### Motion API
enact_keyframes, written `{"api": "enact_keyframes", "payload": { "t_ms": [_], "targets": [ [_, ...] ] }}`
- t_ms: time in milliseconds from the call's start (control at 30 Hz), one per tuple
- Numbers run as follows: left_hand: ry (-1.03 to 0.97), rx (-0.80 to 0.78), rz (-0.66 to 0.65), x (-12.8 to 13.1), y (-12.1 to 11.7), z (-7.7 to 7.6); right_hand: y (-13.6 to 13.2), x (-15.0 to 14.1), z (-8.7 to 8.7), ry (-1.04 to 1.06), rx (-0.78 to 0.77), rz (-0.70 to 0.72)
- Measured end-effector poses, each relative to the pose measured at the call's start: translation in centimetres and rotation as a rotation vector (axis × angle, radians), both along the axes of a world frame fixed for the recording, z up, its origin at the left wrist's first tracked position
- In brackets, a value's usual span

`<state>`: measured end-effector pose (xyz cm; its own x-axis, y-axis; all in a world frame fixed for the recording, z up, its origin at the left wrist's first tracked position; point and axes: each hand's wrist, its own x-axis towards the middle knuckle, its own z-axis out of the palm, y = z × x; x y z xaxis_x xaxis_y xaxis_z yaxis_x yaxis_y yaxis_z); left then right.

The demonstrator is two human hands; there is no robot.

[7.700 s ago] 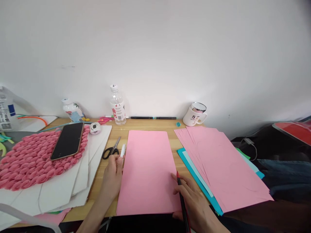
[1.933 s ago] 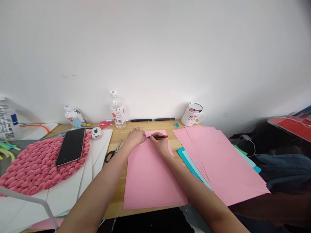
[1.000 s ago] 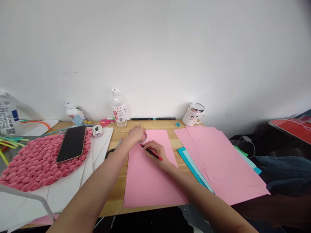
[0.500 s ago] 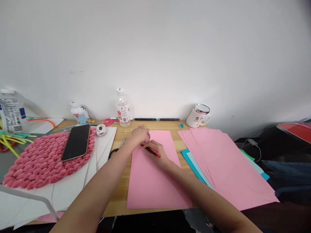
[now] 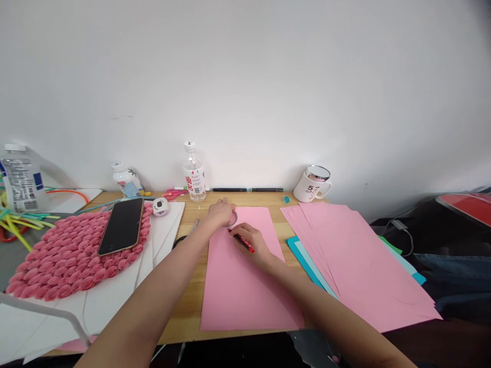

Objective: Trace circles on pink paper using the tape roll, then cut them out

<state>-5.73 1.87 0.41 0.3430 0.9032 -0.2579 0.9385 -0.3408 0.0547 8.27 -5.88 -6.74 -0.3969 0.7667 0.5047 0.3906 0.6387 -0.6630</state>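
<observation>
A pink paper sheet (image 5: pixel 241 296) lies upright before me on the wooden table. Near its upper left part, my left hand (image 5: pixel 221 211) holds down a round, thin-rimmed object (image 5: pixel 232 220); pink shows inside the rim, and the hand covers much of it. My right hand (image 5: pixel 253 244) grips a black and red pen (image 5: pixel 246 244), its tip at the paper just below that rim. Scissors with black handles (image 5: pixel 178 240) lie left of the sheet, partly hidden by my left forearm.
Left: a phone (image 5: pixel 121 226) on a mat of pink paper rolls (image 5: pixel 65 255), over white sheets. Along the wall: a bottle (image 5: pixel 195 176), a long black pen (image 5: pixel 230 189), a teal cap (image 5: pixel 286 199) and a mug (image 5: pixel 310 186). Right: stacked pink sheets (image 5: pixel 364 260) over blue ones.
My right hand has moved slightly right and down with the pen, around the round object's lower edge. More of that rim now shows. My left hand stays in place.
</observation>
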Motion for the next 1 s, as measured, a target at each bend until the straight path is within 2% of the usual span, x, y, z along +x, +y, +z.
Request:
{"api": "enact_keyframes", "payload": {
  "t_ms": [167, 333, 500, 633, 767, 900, 1000],
  "targets": [
    [0.018, -0.003, -0.017, 0.0, 0.1, 0.4, 0.2, -2.0, -0.5, -0.066, 0.09, 0.019],
    [0.044, -0.014, -0.036, 0.2, 0.1, 1.0, 0.6, -4.2, -0.4, -0.296, 0.166, -0.004],
    [0.065, -0.03, -0.042, 0.5, -0.1, 1.5, 0.1, -3.5, 0.0, -0.387, 0.146, -0.023],
    [0.063, -0.033, -0.032, 0.7, -0.5, 1.8, -0.5, -1.6, 0.3, -0.273, 0.095, -0.049],
    [0.051, -0.03, 0.0, 0.9, -0.8, 1.7, -0.2, 0.3, 1.2, -0.074, -0.067, -0.113],
    [0.025, -0.022, 0.042, 1.3, -0.8, 0.8, 2.3, 2.1, 3.6, 0.201, -0.27, -0.351],
    [0.005, -0.033, 0.079, 1.8, -0.8, 0.0, 5.0, 2.5, 6.1, 0.312, -0.333, -0.481]
  ]
}}
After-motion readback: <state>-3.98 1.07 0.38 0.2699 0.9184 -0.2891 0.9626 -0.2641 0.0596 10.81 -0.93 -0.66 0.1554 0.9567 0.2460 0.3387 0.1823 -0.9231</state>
